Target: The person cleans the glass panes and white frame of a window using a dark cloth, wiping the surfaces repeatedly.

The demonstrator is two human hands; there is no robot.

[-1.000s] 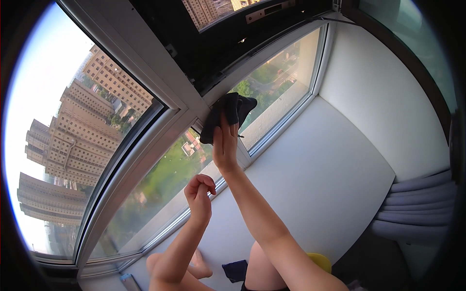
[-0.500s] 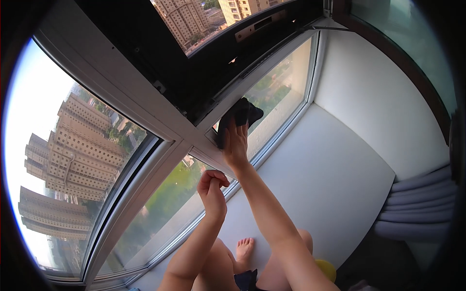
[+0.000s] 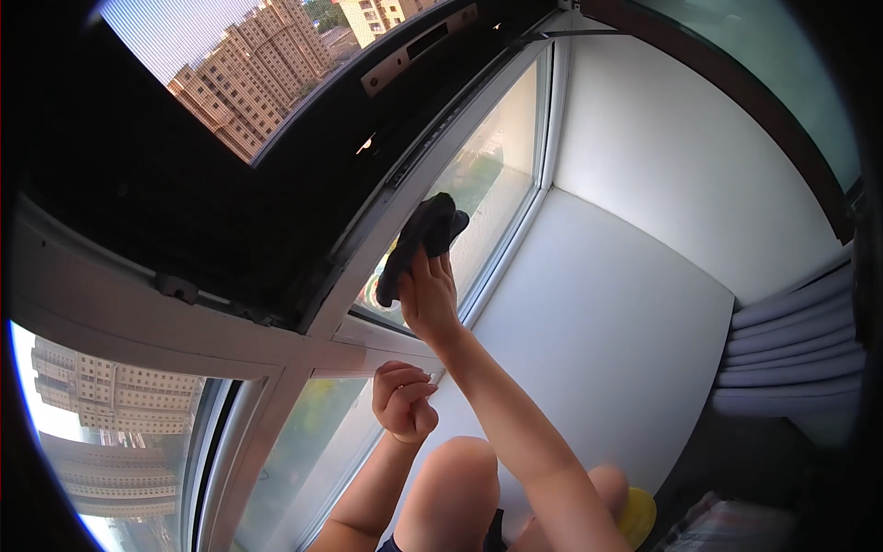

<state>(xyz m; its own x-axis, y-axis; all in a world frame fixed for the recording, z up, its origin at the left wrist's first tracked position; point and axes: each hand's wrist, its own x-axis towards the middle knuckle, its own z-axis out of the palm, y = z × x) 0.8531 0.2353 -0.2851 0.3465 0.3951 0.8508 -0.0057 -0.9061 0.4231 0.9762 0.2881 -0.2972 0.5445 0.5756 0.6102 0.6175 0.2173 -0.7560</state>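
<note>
My right hand (image 3: pixel 430 294) holds a bunched black cloth (image 3: pixel 418 241) up against the glass of the low window pane (image 3: pixel 483 184). Its fingers lie over the lower part of the cloth. My left hand (image 3: pixel 403 402) is curled closed beside the white window post (image 3: pixel 317 350), below and to the left of the cloth. Nothing shows between its fingers. I cannot tell whether it touches the frame.
A wide white sill (image 3: pixel 589 322) runs under my arms, with my bent knee (image 3: pixel 460 483) at the front. An open black-framed window (image 3: pixel 276 202) hangs above. Grey-lilac folded fabric (image 3: pixel 791 350) is at the right, and a yellow rounded thing (image 3: pixel 636 517) at the lower right.
The view has shifted, showing more of the black window frame. My right hand has moved with the cloth along the pane. My left hand has turned and stays curled near the post.
</note>
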